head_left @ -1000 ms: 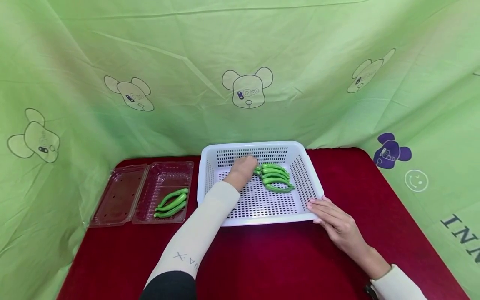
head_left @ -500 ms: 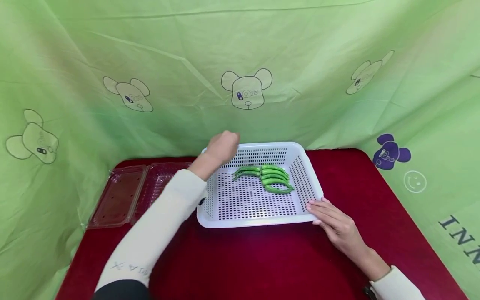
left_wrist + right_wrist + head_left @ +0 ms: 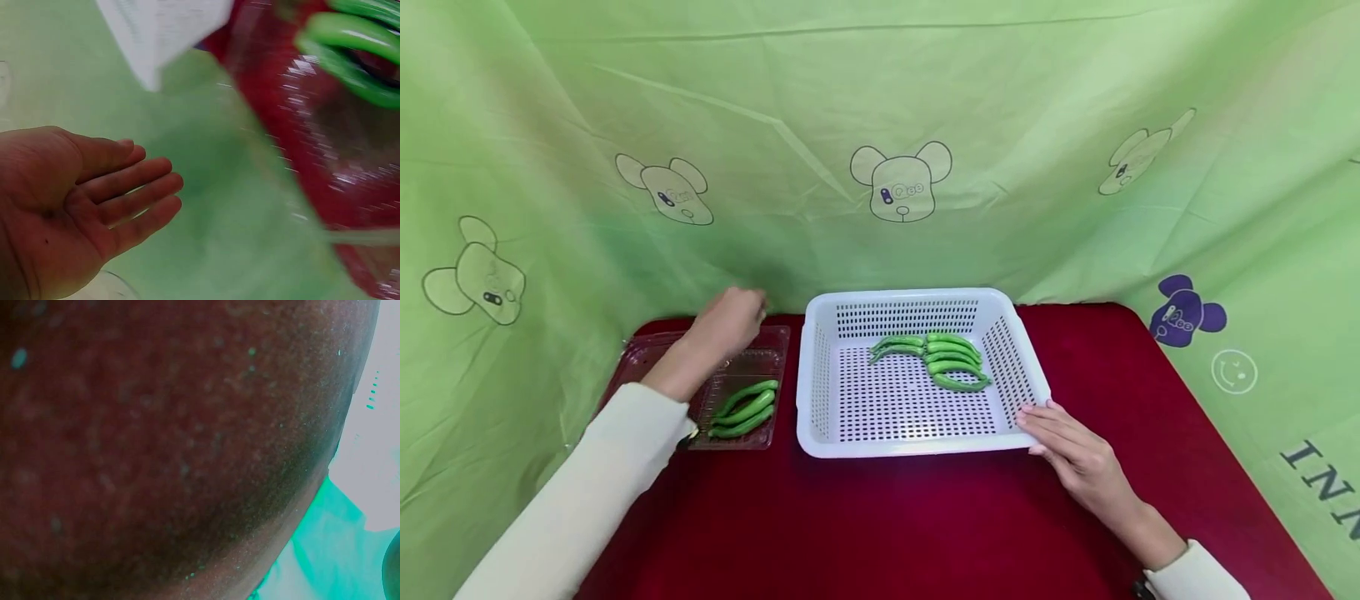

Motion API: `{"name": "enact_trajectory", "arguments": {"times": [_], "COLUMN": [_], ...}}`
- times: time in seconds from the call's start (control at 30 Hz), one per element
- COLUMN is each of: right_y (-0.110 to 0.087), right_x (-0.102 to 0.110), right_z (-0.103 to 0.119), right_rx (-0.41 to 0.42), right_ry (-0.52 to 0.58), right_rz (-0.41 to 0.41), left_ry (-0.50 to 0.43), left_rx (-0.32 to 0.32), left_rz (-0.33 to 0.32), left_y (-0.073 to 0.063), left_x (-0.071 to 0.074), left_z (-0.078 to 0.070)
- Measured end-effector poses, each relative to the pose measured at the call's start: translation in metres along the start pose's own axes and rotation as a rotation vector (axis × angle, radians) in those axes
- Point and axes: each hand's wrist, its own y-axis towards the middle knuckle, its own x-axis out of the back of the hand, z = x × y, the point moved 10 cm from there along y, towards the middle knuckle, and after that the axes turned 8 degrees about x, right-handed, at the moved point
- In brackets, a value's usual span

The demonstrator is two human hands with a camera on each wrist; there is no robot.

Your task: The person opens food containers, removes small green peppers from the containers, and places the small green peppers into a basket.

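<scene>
My left hand (image 3: 730, 321) is above the back of a clear plastic clamshell box (image 3: 781, 350). The left wrist view shows the left palm (image 3: 56, 212) with fingers extended and nothing held. Three long green peppers (image 3: 747, 410) lie at the box's near right; their glossy curved bodies also show at the upper right of the left wrist view. My right hand (image 3: 1086, 462) holds the front right corner of a white perforated basket (image 3: 917, 450), fingers over the rim and thumb low outside. Several green peppers (image 3: 955, 364) lie side by side in the basket. Skin fills most of the right wrist view.
A red cloth (image 3: 895, 525) covers the table. Behind and at both sides hangs a green curtain (image 3: 790, 233) printed with bear heads. The basket stands close to the back curtain, with the clamshell box just left of it.
My left hand has left the basket, rising over its back left rim and moving left to above the clamshell box. A pair of peppers now lies uncovered in the basket. The right hand stays put.
</scene>
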Motion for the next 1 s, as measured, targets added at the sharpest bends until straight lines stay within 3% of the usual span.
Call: {"name": "enact_trajectory", "arguments": {"times": [0.2,0.53,0.77,1.0], "right_y": [0.001,0.003,0.005,0.006], "right_x": [0.001,0.002,0.003,0.001], "right_z": [0.002,0.006,0.006,0.005], "right_rx": [0.006,0.012,0.016,0.022], "right_ry": [0.000,-0.005,-0.003,0.002], "right_rz": [-0.003,-0.009,-0.013,-0.011], "left_ry": [0.043,0.039,0.062,0.043], "left_rx": [0.011,0.007,-0.047,-0.056], "left_rz": [0.066,0.143,0.037,-0.044], "left_y": [-0.029,-0.055,-0.058,-0.057], "left_x": [-0.032,-0.080,-0.096,-0.104], "left_z": [0.031,0.039,0.042,0.046]}}
